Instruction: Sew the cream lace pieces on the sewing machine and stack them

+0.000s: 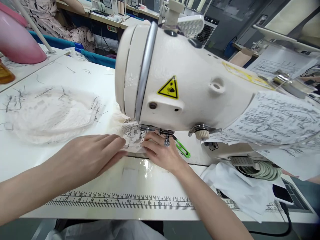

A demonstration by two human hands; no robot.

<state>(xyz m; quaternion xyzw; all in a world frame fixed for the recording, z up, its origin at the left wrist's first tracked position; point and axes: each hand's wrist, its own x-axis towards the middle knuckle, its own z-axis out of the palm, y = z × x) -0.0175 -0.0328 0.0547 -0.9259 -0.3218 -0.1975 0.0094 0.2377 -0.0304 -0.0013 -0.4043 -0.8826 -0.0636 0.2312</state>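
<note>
White lace fabric [133, 137] lies on the bed of a cream sewing machine [190, 80], partly hidden under the machine head. My left hand [93, 155] is at the lace's left side, its fingers pressed together and closed on the near edge. Close to the needle area, my right hand [161, 151] has bent fingers closed on the lace's right side. The fingertips are partly covered by the machine's thread tension parts [166, 136]. Just right of that hand, a green thread snipper [183, 149] rests on the machine bed.
Left on the table is a whitish lace piece [52, 116] with dark thread ends. A printed ruler [127, 202] runs along the front edge. White cloth [240, 190], a phone [282, 194] and scribbled paper [277, 120] are at right. Another person's patterned clothing [41, 16] shows behind.
</note>
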